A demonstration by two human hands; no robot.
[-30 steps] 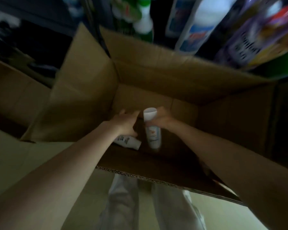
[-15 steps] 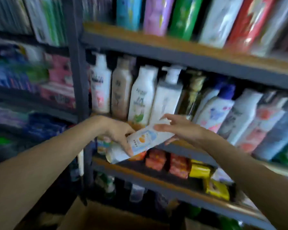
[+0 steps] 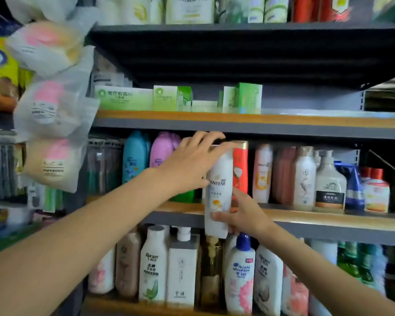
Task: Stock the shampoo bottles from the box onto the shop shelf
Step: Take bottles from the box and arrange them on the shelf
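Both hands clamp the tall white Pantene shampoo bottle (image 3: 219,190) upright, left hand (image 3: 187,163) over its cap, right hand (image 3: 242,215) at its base, steadying it before the wood-edged middle shelf (image 3: 306,216), left of the red bottle (image 3: 240,169).

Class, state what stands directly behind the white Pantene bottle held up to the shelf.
Beside and behind the white Pantene bottle, a red bottle shows partly. The held bottle and the left hand cover whatever stands straight behind.
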